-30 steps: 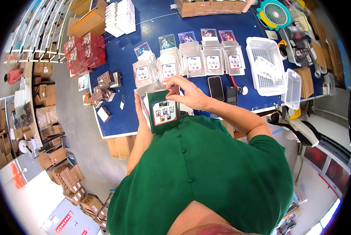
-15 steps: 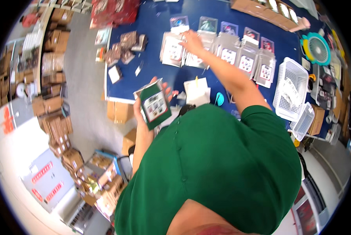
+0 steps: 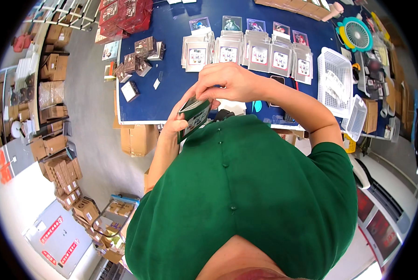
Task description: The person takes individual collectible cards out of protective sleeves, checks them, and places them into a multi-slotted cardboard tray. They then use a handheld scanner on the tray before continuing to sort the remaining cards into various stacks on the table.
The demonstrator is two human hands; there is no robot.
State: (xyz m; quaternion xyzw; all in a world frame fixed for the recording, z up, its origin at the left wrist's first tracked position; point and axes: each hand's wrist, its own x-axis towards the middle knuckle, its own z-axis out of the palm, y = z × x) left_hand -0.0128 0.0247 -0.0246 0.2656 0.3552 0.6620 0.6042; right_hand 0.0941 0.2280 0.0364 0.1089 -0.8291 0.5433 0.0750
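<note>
My left hand (image 3: 175, 120) grips a flat shiny packet (image 3: 197, 121) in front of my chest, its thumb on the near face. The packet looks green and bears a white label with small pictures; whether it is one or a stack, I cannot tell. At its upper edge my right hand (image 3: 232, 80) is closed, fingertips pinched together against the packet; the exact hold is partly hidden. Beyond lie several piles of grey labelled packets in a row, among them a left pile (image 3: 197, 55) and a right pile (image 3: 304, 66). A clear-cased picture card (image 3: 232, 23) tops one pile, with others alongside.
On the blue table (image 3: 171, 88), small brown boxes (image 3: 145, 46) and red packages (image 3: 129, 16) lie left. White baskets (image 3: 334, 84) and a teal fan (image 3: 357, 33) stand right. A carton (image 3: 136, 140) sits below the table's left front edge.
My right hand has come back from the packet piles to the packet in my left hand. The packet has tilted and moved slightly right, nearer my chest.
</note>
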